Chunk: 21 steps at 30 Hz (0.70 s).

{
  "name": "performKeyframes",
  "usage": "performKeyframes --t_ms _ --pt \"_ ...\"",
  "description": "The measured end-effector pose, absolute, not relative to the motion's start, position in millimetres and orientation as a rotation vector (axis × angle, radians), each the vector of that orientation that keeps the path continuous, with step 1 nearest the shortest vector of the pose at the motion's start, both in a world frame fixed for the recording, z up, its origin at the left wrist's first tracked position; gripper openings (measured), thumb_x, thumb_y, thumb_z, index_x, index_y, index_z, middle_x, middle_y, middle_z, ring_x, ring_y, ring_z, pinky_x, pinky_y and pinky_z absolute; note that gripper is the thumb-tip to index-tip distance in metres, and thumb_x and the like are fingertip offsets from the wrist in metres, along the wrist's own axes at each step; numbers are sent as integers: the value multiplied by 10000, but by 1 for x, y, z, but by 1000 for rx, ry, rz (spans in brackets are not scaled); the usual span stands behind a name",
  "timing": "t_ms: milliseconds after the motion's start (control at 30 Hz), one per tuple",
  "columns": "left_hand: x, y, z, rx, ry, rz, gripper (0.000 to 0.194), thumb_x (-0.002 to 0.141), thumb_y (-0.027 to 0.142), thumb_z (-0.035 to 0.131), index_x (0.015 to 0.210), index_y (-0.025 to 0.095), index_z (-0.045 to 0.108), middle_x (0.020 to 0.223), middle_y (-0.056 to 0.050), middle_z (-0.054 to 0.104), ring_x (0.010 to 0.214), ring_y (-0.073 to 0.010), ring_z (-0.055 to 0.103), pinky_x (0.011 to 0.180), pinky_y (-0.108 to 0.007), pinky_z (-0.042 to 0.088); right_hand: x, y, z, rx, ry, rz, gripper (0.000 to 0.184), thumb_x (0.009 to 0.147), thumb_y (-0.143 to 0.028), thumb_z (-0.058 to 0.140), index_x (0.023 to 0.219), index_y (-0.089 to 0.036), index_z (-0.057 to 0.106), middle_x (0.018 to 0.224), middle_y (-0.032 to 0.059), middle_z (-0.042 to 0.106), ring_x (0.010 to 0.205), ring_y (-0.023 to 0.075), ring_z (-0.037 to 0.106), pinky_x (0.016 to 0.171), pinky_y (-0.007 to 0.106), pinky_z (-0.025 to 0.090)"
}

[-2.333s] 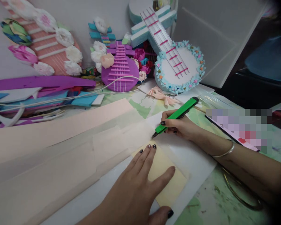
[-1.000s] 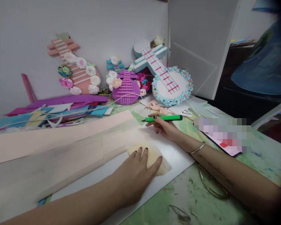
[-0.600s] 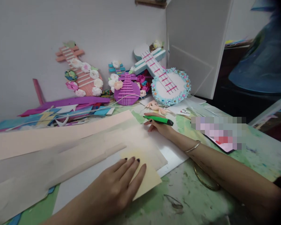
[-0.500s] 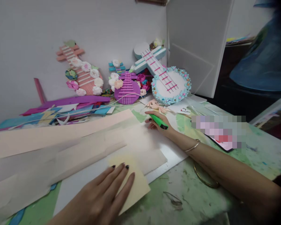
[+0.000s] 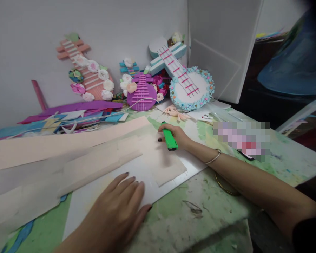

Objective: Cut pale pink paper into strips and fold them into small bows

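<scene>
Green plastic shows in your right hand, its fingers closed round a pen-like tool at the centre of the frame, above the pale pink sheets. Your left hand, lower centre, is loosely open, palm down over the white board; whether anything lies under the palm, you cannot tell. The pink sheets overlap the board and stretch to the left edge. A silver bangle circles your right wrist, and a gold bangle lies just beside that forearm on the green-patterned desk. Right of centre lies a pixelated pink item. Coloured strips are heaped at upper left. Behind, leaning near the wall, are salmon, purple and blue-and-white model lutes.
</scene>
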State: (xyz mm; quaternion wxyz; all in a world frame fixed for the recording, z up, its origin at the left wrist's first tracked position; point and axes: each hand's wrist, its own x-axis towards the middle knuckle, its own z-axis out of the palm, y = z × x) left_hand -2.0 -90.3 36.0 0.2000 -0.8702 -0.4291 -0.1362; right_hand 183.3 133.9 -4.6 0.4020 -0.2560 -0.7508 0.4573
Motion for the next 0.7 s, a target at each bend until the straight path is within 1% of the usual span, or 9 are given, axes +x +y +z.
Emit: performKeyframes --t_ms 33,67,100,200,267,400,500,600,700 --pt "10 -80 37 -2450 -1180 -393 174 894 256 480 861 134 599 693 -71 615 689 -220 586 726 -398 476 185 136 -7 -661 -1942 1106 270 631 -284 741 854 -207 609 752 -11 539 662 136 532 613 270 482" --pt "21 -70 36 -2469 -1150 -382 166 881 253 491 785 145 573 605 -46 551 600 -207 538 615 -364 455 186 139 -9 -673 -1990 1046 277 629 -292 748 850 -203 606 743 -15 536 650 133 519 614 272 474" --pt "30 -61 35 -2494 -1113 -367 176 869 280 497 769 149 559 606 -47 535 590 -214 520 567 -354 433 187 141 -10 -680 -2034 986 283 631 -298 751 850 -200 601 746 -17 539 649 132 512 621 273 468" --pt "47 -40 30 -2555 -1122 -222 226 849 366 506 807 147 542 710 -81 556 666 -254 528 558 -369 416 191 146 -13 -674 -2101 888 303 634 -301 753 861 -198 582 799 -12 569 684 139 519 653 274 456" --pt "51 -33 24 -2591 -1093 -171 224 868 364 496 827 147 536 748 -82 562 691 -254 529 568 -364 407 192 148 -13 -657 -2105 892 312 633 -300 757 863 -197 574 826 -7 581 696 140 527 661 271 450" --pt "52 -27 13 -2631 -905 -252 213 938 264 422 789 147 520 695 -51 536 637 -206 504 556 -327 365 190 148 -14 -620 -2029 1035 294 648 -294 740 866 -205 565 864 2 591 720 148 564 656 271 468" --pt "51 -26 9 -2609 -886 -289 154 921 147 410 853 120 545 713 -58 545 624 -193 494 551 -320 352 188 148 -15 -609 -1949 1129 297 624 -266 743 853 -215 561 849 0 579 739 156 580 663 279 495" --pt "49 -25 7 -2559 -889 -366 155 921 138 431 954 75 569 730 -71 561 647 -199 510 559 -323 368 186 148 -16 -605 -1878 1220 320 593 -248 755 843 -224 556 881 1 565 764 155 585 661 278 519" --pt "47 -23 6 -2537 -874 -429 146 907 115 464 966 56 584 730 -78 573 659 -202 520 562 -327 384 185 147 -16 -601 -1825 1292 320 582 -239 758 833 -226 561 934 7 576 819 165 594 657 273 536"
